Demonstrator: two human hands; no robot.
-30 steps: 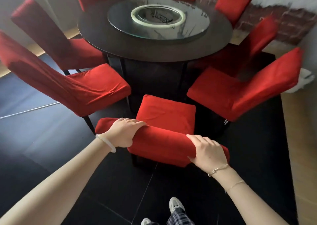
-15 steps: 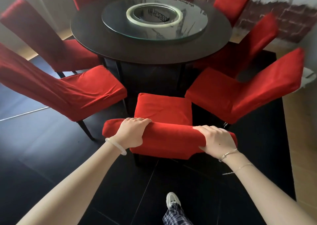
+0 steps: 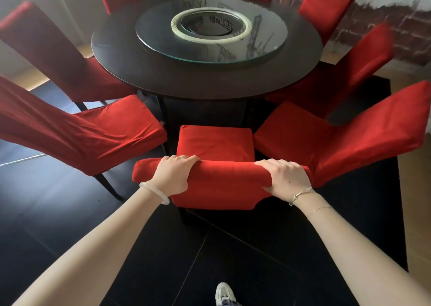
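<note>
Hands L, R grip chair back; turntable txt unreadable.

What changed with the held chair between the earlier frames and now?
The red chair has been pushed forward, its seat closer to the round table. Nothing was taken or let go: the left hand and right hand still grip the top of its backrest. The neighbouring chairs stayed put.

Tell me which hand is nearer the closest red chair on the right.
Right. The right hand grips the backrest end beside that chair; the left hand grips the far end.
</note>
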